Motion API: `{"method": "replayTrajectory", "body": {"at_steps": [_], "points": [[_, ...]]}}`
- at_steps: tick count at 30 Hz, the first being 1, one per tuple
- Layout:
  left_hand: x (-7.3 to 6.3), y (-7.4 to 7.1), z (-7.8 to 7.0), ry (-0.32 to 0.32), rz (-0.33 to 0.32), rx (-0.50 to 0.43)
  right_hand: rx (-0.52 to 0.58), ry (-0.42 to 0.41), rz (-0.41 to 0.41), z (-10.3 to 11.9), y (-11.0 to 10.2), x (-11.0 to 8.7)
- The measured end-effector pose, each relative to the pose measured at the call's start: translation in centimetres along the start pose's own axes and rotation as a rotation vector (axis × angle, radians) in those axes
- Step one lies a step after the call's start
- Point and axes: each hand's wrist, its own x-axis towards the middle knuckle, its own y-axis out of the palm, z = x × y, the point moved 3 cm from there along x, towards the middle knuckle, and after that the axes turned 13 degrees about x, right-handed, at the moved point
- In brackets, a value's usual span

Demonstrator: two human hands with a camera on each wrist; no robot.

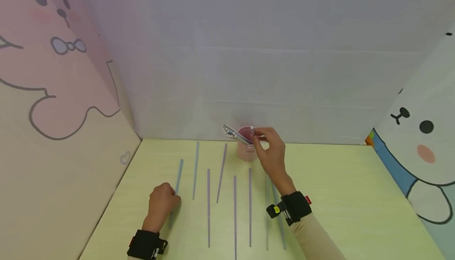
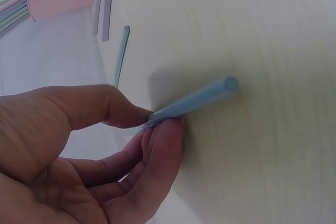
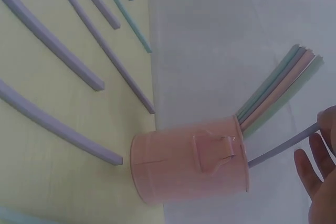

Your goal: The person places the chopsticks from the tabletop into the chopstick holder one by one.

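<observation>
My left hand [image 1: 161, 202] pinches a light blue straw [image 2: 205, 95] between thumb and fingers. One end of it sticks out past the fingertips, over the table in the left wrist view. At the back, my right hand [image 1: 271, 153] is beside the rim of a small pink bucket [image 1: 247, 153]. Its fingers hold the upper end of a purple straw [image 3: 283, 145], whose lower part goes in at the bucket's mouth. A bundle of green, blue and pink straws [image 3: 278, 93] leans out over the opposite side of the rim.
Several purple straws [image 1: 208, 208] lie lengthwise on the pale yellow table. Another blue straw [image 1: 195, 171] lies right of the left hand, and bluish-green straws [image 1: 267, 220] lie under the right forearm. A white back wall [image 1: 220, 74] stands close behind the bucket.
</observation>
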Motion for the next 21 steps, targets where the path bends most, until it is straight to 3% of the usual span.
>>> {"method": "replayTrajectory", "body": {"at_steps": [6,12,21], "points": [[-0.4,-0.1,-0.2,0.011,-0.009,-0.02,-0.07,0.028,0.053,-1.1,0.2,-1.0],[-0.4,0.0,0.0,0.0,-0.002,-0.029,-0.066,0.046,0.077,-2.1,0.3,-1.4],[-0.6,0.1,0.7,-0.029,0.026,-0.068,-0.085,0.09,0.131,-1.9,0.8,-2.1]]}}
